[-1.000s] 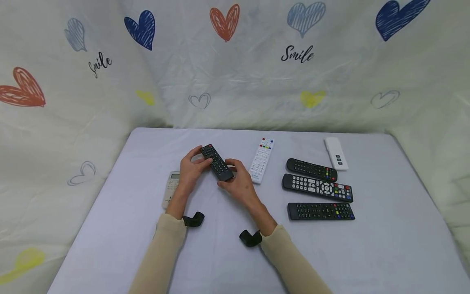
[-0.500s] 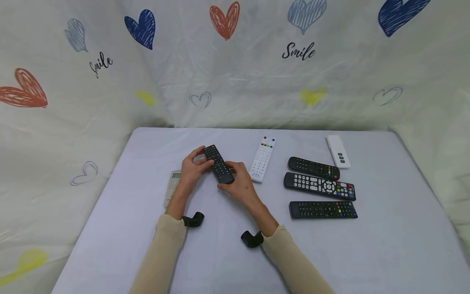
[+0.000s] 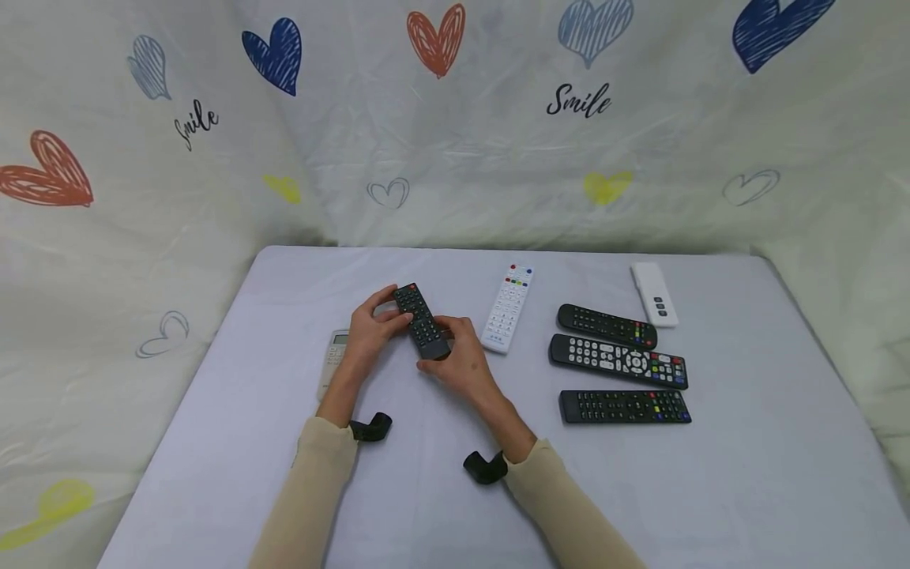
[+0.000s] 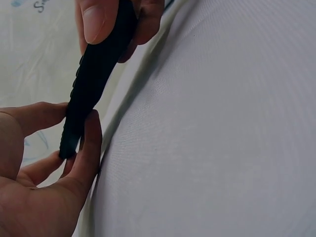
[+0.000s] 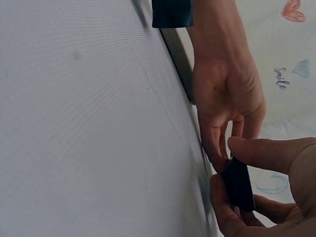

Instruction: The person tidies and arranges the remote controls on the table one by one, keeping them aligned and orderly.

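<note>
Both hands hold a small black remote control (image 3: 416,314) over the table, its button side facing up and a red button at the far end. My left hand (image 3: 366,338) grips the upper left part, thumb on the face near the edge. At the lower right end, my right hand (image 3: 464,365) pinches the remote between thumb and fingers. The left wrist view shows the remote (image 4: 96,74) edge-on, held from both ends. From the right wrist, its dark end (image 5: 239,186) sits between thumb and fingers, with the left hand (image 5: 227,94) beyond.
A pale remote with a small screen (image 3: 332,359) lies partly behind the left forearm. Right of the hands lies a white remote (image 3: 508,310). Further right are three black remotes (image 3: 618,362), roughly parallel, and a white one with few buttons (image 3: 654,294). A printed curtain (image 3: 469,142) borders the table.
The held remote has turned slightly and come a little nearer the body, with both hands keeping their hold. The remotes on the table have not been moved.
</note>
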{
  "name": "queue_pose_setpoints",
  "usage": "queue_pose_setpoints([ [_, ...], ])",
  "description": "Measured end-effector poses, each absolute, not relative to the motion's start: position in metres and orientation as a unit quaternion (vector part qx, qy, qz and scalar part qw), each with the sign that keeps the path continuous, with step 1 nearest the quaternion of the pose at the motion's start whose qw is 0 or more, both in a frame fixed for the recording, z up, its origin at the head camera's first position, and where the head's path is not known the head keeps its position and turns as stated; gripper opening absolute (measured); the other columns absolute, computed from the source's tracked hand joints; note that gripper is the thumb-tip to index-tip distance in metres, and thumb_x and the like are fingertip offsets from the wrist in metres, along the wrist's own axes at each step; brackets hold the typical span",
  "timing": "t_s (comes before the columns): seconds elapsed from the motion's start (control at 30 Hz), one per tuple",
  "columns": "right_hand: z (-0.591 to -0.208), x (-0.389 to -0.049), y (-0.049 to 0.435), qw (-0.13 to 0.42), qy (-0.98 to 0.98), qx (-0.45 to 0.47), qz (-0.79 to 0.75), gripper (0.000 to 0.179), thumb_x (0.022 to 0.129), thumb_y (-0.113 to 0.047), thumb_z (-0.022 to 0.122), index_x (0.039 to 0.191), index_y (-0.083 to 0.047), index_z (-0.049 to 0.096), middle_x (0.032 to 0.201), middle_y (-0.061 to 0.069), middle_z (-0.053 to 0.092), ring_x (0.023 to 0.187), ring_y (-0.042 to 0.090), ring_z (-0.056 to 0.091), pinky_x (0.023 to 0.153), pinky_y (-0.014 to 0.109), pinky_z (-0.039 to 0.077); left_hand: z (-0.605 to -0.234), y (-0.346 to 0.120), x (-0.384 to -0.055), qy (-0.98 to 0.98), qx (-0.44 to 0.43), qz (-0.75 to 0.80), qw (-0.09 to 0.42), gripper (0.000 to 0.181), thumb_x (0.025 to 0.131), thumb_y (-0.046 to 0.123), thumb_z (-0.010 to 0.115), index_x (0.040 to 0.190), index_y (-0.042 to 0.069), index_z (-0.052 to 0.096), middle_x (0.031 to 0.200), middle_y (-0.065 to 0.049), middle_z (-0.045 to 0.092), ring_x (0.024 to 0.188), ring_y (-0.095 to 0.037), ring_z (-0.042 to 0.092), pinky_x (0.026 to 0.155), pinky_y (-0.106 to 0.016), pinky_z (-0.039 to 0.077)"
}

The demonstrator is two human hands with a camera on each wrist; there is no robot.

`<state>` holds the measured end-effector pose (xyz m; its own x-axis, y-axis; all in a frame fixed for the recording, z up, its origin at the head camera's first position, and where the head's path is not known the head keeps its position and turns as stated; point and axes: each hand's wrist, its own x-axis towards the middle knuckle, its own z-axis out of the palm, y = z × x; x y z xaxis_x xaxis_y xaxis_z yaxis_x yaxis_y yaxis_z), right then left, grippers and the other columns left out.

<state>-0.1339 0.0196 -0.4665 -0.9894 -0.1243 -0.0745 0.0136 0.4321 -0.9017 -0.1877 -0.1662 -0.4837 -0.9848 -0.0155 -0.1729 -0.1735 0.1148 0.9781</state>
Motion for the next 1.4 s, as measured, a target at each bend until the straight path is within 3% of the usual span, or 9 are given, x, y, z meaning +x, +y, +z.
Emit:
queue_pose_setpoints([
  [0.17, -0.465, -0.13, 0.017, 0.065, 0.848, -0.034, -0.525, 0.082, 0.075, -0.008, 0.093, 0.146, -0.001, 0.054, 0.136, 0.019, 0.055, 0.126, 0.032, 0.057, 0.111, 0.048, 0.047, -0.484, -0.169, -0.186, 0.747, -0.062, 0.657, 0.075, 0.072, 0.093, 0.009, 0.076, 0.158, 0.015, 0.046, 0.153, -0.011, 0.052, 0.117, -0.017, 0.068, 0.082, -0.016, 0.057],
  [0.57, -0.462, -0.121, 0.016, 0.075, 0.853, -0.044, -0.515, 0.085, 0.075, -0.007, 0.093, 0.149, -0.001, 0.052, 0.136, 0.019, 0.053, 0.125, 0.032, 0.058, 0.112, 0.048, 0.047, -0.48, -0.174, -0.185, 0.765, -0.053, 0.634, 0.103, 0.072, 0.094, 0.01, 0.076, 0.159, 0.015, 0.044, 0.158, -0.012, 0.047, 0.131, -0.03, 0.063, 0.083, -0.017, 0.057],
  [0.9, -0.463, -0.119, 0.015, 0.08, 0.852, -0.052, -0.515, 0.085, 0.073, -0.003, 0.093, 0.148, 0.0, 0.052, 0.137, 0.019, 0.054, 0.125, 0.032, 0.058, 0.11, 0.047, 0.049, -0.475, -0.181, -0.186, 0.787, -0.032, 0.603, 0.128, 0.073, 0.094, 0.013, 0.076, 0.159, 0.015, 0.043, 0.16, -0.014, 0.045, 0.133, -0.034, 0.063, 0.086, -0.018, 0.056],
  [1.4, -0.464, -0.112, 0.009, 0.065, 0.851, -0.057, -0.518, 0.084, 0.071, -0.004, 0.094, 0.145, 0.002, 0.053, 0.13, 0.018, 0.055, 0.118, 0.03, 0.061, 0.104, 0.046, 0.052, -0.47, -0.189, -0.186, 0.802, -0.023, 0.577, 0.15, 0.073, 0.093, 0.014, 0.078, 0.158, 0.018, 0.046, 0.154, -0.009, 0.052, 0.13, -0.026, 0.064, 0.093, -0.023, 0.053],
])
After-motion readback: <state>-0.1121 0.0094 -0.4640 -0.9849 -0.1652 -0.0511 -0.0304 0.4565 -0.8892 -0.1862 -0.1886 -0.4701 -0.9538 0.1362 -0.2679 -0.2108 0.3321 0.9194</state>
